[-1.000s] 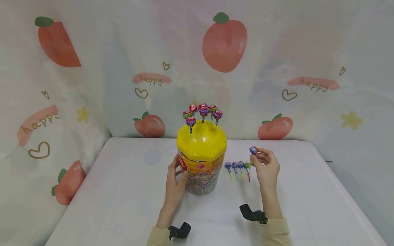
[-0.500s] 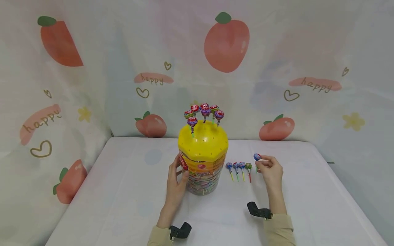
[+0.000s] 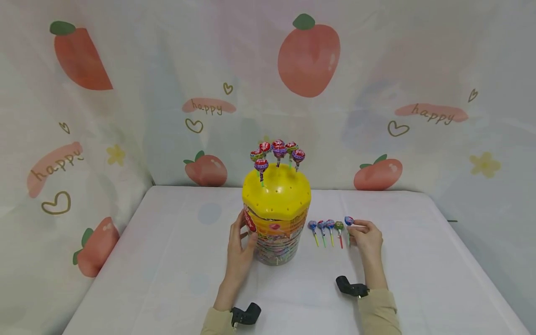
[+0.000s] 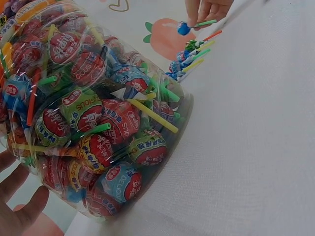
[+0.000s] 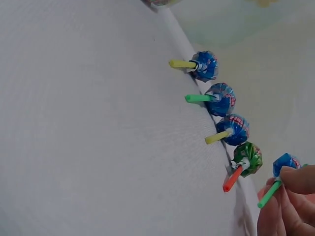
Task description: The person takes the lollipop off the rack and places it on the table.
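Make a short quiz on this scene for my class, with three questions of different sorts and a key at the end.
1. Multiple choice: what colour is the stick of the held lollipop in the right hand?
a) red
b) green
c) yellow

2. True or false: the four lollipops lying in a row all have blue wrappers.

3. Short answer: what stands right by the left hand?

Key
1. b
2. False: three are blue, but the lollipop with the red stick has a green wrapper.
3. The tub with the yellow lid.
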Demonstrator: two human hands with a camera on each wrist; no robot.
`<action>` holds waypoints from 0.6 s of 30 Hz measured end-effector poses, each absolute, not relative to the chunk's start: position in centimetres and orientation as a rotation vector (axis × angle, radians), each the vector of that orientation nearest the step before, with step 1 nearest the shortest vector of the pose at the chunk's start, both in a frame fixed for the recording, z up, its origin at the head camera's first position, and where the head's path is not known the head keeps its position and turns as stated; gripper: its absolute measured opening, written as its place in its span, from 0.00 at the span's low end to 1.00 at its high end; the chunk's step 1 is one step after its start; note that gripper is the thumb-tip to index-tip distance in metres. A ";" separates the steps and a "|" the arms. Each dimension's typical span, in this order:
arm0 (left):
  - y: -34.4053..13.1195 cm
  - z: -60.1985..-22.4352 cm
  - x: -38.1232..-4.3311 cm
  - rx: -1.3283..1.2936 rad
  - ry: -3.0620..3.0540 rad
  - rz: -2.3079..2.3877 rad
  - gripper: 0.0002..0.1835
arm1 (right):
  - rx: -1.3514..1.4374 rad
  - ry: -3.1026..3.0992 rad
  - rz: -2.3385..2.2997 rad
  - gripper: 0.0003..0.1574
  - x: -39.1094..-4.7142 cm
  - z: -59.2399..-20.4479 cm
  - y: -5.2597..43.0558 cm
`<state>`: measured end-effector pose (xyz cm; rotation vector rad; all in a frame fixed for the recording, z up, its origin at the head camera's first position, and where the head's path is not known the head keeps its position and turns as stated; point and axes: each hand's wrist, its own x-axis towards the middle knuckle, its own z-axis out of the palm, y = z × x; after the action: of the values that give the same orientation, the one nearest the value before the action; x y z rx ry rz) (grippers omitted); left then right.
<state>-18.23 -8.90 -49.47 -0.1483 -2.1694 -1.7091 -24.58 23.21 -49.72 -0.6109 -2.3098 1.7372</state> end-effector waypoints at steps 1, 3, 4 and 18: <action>-8.9 -49.2 -18.1 -0.146 -2.172 -1.714 0.37 | -0.618 -2.310 1.732 0.23 -24.6 -49.9 23.2; -8.8 -48.1 -17.6 -0.148 -2.177 -1.718 0.36 | -0.635 -2.317 1.702 0.23 -24.7 -50.1 23.3; -8.7 -47.6 -17.3 -0.148 -2.179 -1.722 0.36 | -0.644 -2.324 1.681 0.23 -24.7 -50.3 23.3; -8.5 -45.7 -16.3 -0.158 -2.177 -1.719 0.35 | -0.636 -2.468 1.339 0.18 -24.7 -50.7 23.3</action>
<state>-16.31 -8.51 -45.66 -0.1580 -2.1774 -1.7191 -24.73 23.25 -50.71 -0.6356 -2.4684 1.3389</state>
